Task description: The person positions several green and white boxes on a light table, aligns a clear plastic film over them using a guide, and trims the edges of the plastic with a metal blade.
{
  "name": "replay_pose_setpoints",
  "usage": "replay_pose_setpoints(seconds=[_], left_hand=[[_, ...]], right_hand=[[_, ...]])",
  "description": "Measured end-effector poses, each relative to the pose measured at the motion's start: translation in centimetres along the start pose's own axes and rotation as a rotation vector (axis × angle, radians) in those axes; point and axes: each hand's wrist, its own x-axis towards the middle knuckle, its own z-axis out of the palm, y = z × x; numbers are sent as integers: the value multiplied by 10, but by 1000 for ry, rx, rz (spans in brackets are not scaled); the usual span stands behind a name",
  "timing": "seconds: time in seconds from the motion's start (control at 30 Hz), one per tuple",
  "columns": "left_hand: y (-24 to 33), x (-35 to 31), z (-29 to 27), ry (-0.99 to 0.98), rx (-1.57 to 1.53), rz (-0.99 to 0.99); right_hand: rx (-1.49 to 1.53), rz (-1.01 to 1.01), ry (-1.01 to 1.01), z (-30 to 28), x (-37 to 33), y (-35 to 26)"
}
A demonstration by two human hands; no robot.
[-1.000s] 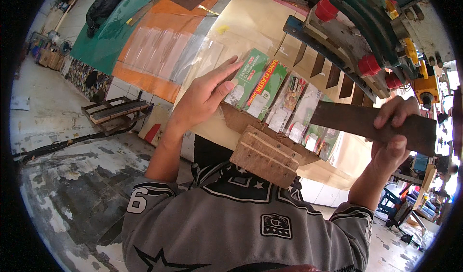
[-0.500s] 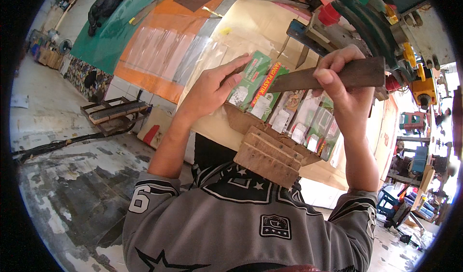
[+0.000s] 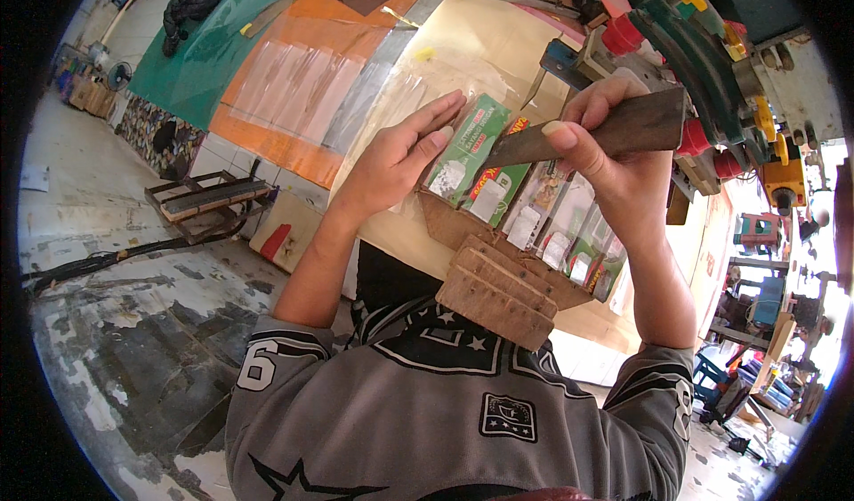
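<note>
My left hand (image 3: pixel 387 168) lies with fingers stretched out along the left side of a green printed plastic packet (image 3: pixel 485 123). My right hand (image 3: pixel 618 168) grips a dark brown flat strip (image 3: pixel 649 123), with the thumb on its upper face. The strip's narrow left end touches or hangs just over the packets; which, I cannot tell. To the right of the green packet stand several clear packets with white labels (image 3: pixel 527 225) in a row. They rest on a brown wooden board (image 3: pixel 454 225), with a stepped wooden block (image 3: pixel 498 292) at its near side. My right hand hides part of the row.
A dark green machine (image 3: pixel 689 52) with yellow knobs and red cups stands close on the right. A blue clamp-like part (image 3: pixel 562 61) juts out behind the packets. Clear plastic sheets (image 3: pixel 298 88) cover the orange surface at left. A metal frame (image 3: pixel 209 200) stands on the floor.
My right hand and the strip have moved slightly left, and the strip's left end lies nearer the green packet. My left hand has stayed nearly in place.
</note>
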Motion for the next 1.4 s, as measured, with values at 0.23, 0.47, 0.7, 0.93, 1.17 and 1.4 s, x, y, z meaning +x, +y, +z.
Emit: replay_pose_setpoints(seconds=[0.23, 0.47, 0.7, 0.93, 1.17, 1.4], left_hand=[[-2, -1, 0, -7, -27, 5], [1, -1, -1, -27, 8, 3], [4, -2, -2, -26, 114, 0], [10, -2, -4, -54, 169, -35], [9, -3, -1, -30, 245, 34], [8, -3, 0, -23, 272, 59]], right_hand=[[-119, 15, -75, 2, 11, -8], [-104, 22, -69, 10, 16, -3], [-191, 7, -101, 11, 19, -12], [-245, 29, -122, 12, 24, -13], [-263, 18, -85, 14, 22, -6], [-227, -16, -59, 14, 17, -5]])
